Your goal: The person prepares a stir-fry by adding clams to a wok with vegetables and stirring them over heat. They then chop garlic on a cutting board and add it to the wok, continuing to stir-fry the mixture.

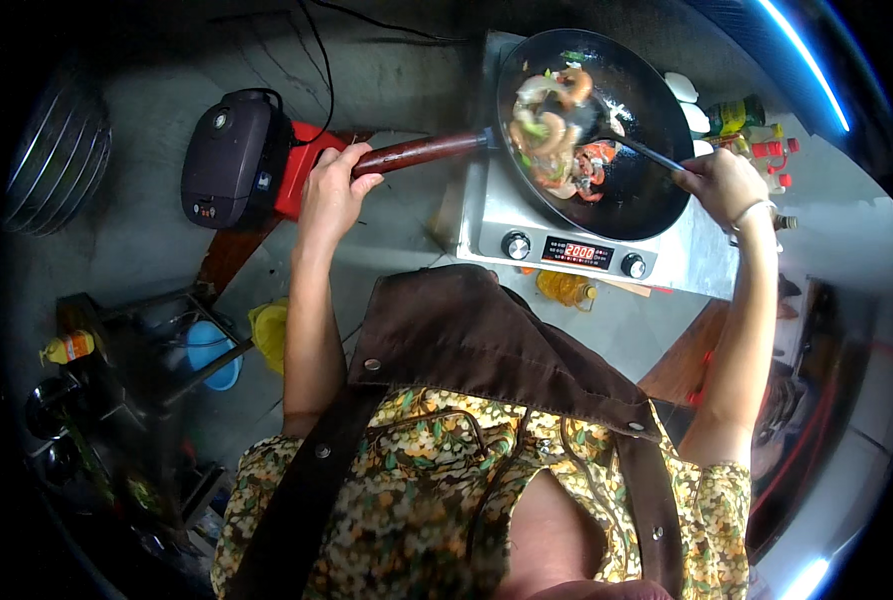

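Observation:
My left hand (334,187) grips the end of the reddish-brown wooden handle (424,154) of a dark wok (645,199). In my right hand (728,184) is a metal-handled cooking utensil (645,152), reaching down into the wok. Its head is partly hidden among the food, so I cannot tell its exact kind. Pale, curled food pieces (551,135), possibly shrimp, are heaped at the wok's left side with bits of green. Red pieces (592,166) lie just beneath them. The wok rests, seemingly tilted, over a silver electric cooktop (491,225) with two knobs and a lit display.
Several sauce bottles (776,150) and white-lidded containers (683,88) stand right of the wok. A dark rice cooker (225,165) sits on a red stool (289,184) at left. An oil jug (566,289) is below the cooktop's front edge. A wire basket (60,161) is far left.

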Tool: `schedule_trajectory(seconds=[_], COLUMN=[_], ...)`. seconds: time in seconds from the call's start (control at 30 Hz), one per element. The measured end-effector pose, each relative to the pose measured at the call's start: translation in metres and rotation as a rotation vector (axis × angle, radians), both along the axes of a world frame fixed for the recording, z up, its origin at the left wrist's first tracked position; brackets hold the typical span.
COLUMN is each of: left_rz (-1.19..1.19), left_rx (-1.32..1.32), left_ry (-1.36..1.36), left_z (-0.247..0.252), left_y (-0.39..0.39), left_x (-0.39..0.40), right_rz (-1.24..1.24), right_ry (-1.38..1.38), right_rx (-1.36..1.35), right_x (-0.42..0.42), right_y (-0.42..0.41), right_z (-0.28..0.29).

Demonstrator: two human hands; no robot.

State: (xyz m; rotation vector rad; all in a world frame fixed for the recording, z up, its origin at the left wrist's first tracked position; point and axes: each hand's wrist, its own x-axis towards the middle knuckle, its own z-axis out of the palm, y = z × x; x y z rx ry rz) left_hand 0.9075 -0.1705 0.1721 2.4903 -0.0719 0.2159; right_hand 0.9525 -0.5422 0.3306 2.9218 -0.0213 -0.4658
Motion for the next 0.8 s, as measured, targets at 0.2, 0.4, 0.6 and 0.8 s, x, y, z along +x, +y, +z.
schedule_trajectory(seconds=[0.2,0.4,0.6,0.8], left_rz=[-0.03,-0.019,-0.032,-0.006], left_rx=[-0.023,-0.012,-0.018,-0.047], left_ry=[-0.019,-0.019,0.02,-0.062], left_z=[-0.002,-0.004,-0.001,-0.01], left_y=[-0.001,0.002,-0.001,0.004], left_x=[0.001,-0.001,0.003,-0.001], right_rz=[-0.022,0.06,0.114,0.22], right_ry=[0.078,-0.086,-0.279,-0.123], right_rx=[-0.175,-0.414,-0.432,-0.3], right_x=[-0.005,-0.007,-0.004,-0.062], right_y=[-0.011,-0.022,-0.032,-0.036], right_z=[-0.026,-0.006,-0.048,-0.078])
